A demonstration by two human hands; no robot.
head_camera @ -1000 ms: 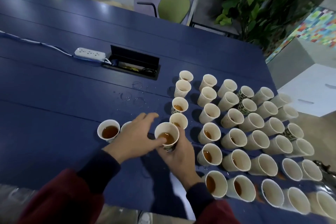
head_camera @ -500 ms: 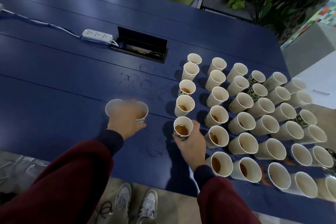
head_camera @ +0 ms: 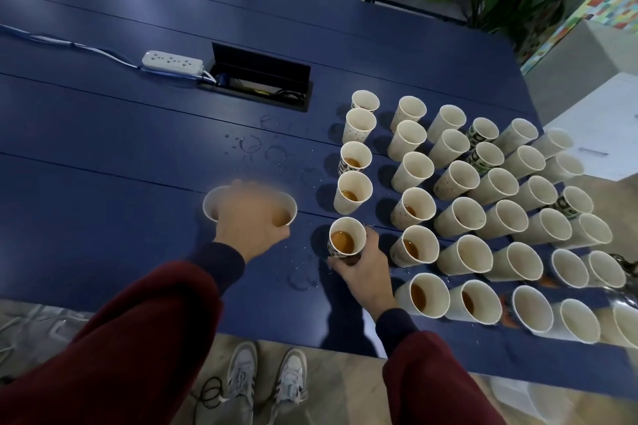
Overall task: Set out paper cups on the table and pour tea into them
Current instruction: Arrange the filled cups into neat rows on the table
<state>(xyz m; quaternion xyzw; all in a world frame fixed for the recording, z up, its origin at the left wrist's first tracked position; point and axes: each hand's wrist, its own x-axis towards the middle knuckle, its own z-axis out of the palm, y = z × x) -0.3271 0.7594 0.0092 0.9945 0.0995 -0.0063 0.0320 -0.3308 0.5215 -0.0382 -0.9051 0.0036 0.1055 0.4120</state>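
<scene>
Several paper cups [head_camera: 459, 183] stand in rows on the right half of the blue table [head_camera: 103, 134]; those nearest the left and front hold brown tea, the far ones look empty. My right hand [head_camera: 366, 272] grips a patterned cup of tea [head_camera: 347, 240] from its near side, at the front of the leftmost column. My left hand [head_camera: 248, 221] is blurred and lies over two separate cups to the left, a left cup [head_camera: 211, 203] and a right cup with tea [head_camera: 286, 212]. Its fingers are not distinct.
Wet rings and drops [head_camera: 262, 148] mark the table beyond my left hand. A white power strip [head_camera: 172, 62] and an open cable box [head_camera: 262, 79] lie farther back. A dark metal object [head_camera: 625, 267] shows at the right edge. My shoes are below the table's front edge.
My left hand left the cup that the right hand holds and moved left over the two separate cups. The right hand brought its cup to the front of the left column.
</scene>
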